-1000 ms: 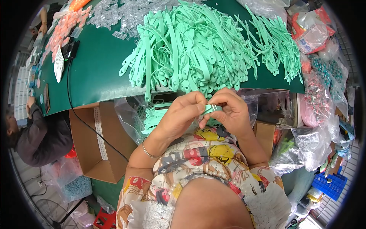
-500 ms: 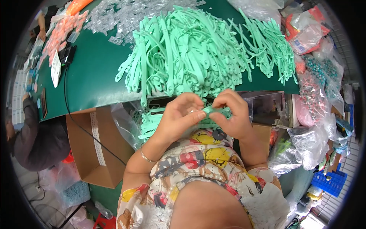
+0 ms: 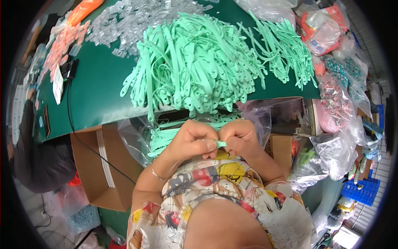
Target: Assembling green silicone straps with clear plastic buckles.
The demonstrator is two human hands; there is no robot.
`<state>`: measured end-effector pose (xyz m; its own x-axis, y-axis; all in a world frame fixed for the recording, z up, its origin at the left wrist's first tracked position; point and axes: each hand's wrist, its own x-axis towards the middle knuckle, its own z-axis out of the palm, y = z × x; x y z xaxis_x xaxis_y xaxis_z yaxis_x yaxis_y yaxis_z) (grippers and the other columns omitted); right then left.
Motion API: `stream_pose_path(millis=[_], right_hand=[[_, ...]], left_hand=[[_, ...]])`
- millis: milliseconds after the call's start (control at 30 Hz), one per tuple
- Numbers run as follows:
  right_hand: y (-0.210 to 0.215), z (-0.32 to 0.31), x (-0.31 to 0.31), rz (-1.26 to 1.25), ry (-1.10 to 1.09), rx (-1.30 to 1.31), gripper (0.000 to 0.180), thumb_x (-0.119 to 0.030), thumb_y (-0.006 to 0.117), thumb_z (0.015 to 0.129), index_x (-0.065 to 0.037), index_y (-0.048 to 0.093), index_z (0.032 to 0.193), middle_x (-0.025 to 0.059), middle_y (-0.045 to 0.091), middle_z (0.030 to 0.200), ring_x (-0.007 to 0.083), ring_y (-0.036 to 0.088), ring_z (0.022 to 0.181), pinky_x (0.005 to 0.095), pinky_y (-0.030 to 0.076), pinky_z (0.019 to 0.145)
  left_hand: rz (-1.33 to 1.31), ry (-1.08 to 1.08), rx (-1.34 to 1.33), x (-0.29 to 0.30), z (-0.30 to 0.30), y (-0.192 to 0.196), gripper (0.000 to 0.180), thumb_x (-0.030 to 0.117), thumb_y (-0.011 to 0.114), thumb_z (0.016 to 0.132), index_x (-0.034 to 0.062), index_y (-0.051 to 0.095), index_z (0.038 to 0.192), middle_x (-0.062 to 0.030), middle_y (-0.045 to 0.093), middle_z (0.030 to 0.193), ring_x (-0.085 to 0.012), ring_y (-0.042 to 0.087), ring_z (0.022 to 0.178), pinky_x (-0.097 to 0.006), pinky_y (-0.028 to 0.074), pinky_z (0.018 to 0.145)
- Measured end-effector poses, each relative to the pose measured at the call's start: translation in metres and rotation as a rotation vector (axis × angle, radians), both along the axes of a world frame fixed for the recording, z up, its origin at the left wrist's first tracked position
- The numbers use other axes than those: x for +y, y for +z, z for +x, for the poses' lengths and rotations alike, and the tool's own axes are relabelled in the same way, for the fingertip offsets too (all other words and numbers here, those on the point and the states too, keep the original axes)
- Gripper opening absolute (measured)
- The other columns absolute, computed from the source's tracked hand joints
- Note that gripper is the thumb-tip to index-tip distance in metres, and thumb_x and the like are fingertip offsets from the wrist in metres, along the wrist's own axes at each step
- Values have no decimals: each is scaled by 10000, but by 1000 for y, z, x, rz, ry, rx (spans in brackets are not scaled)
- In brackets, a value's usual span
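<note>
Close in front of my body, my left hand (image 3: 195, 140) and my right hand (image 3: 241, 139) meet with fingers curled inward. Both grip a mint-green plastic strap (image 3: 222, 144); only a short piece of it shows between the fingertips, and the rest is hidden. Beyond them, a large heap of mint-green straps (image 3: 195, 62), with ridged bands and holed ends, covers the table's near edge. More straps (image 3: 163, 139) lie in a clear plastic bag below that edge, partly behind my left hand.
A smaller pile of straps (image 3: 286, 52) lies to the right on the green table (image 3: 99, 79). Clear plastic pieces (image 3: 120, 23) and pink pieces (image 3: 62, 45) spread at the far left. An open cardboard box (image 3: 105, 166) stands left; filled bags (image 3: 331, 99) crowd the right. Another person's dark sleeve (image 3: 31, 153) is at far left.
Both hands have come down nearer my body, and their fingers have closed more tightly round the strap. The view has shifted slightly. The other person's arm at far left has moved.
</note>
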<state>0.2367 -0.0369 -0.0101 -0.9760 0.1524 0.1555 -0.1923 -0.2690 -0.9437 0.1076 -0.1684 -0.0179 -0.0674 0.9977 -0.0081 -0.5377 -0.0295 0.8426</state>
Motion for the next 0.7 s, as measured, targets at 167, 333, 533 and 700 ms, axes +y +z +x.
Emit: stream_pose_path(millis=[167, 333, 533, 700], right_hand=[[9, 1, 1, -121, -36, -177, 92, -60, 566, 771, 3, 550, 706, 22, 522, 594, 79, 448, 486, 215, 355, 448], [14, -18, 17, 851, -319, 214, 252, -130, 736, 650, -34, 605, 842, 63, 552, 820, 162, 513, 745, 277, 412, 635], [5, -9, 19, 486, -244, -9, 248, -92, 724, 667, -12, 596, 864, 75, 558, 835, 144, 531, 741, 252, 418, 659], [8, -10, 10, 211, -264, 63, 251, -73, 719, 677, 6, 586, 875, 64, 576, 792, 124, 550, 716, 231, 424, 635]], left_hand=[[-95, 70, -110, 2, 4, 6, 204, 169, 550, 823, -6, 582, 723, -49, 585, 632, -49, 446, 468, -188, 349, 424], [-181, 122, 135, 3, -3, 19, 261, 240, 512, 874, 8, 566, 768, -4, 543, 663, -42, 446, 543, -184, 360, 482], [-119, 169, 192, -2, -5, 14, 261, 238, 483, 889, 2, 561, 811, -3, 537, 683, -49, 457, 605, -196, 368, 530], [-92, 92, 164, -4, -10, 25, 237, 217, 476, 885, -7, 555, 880, -24, 552, 726, -62, 477, 618, -196, 382, 538]])
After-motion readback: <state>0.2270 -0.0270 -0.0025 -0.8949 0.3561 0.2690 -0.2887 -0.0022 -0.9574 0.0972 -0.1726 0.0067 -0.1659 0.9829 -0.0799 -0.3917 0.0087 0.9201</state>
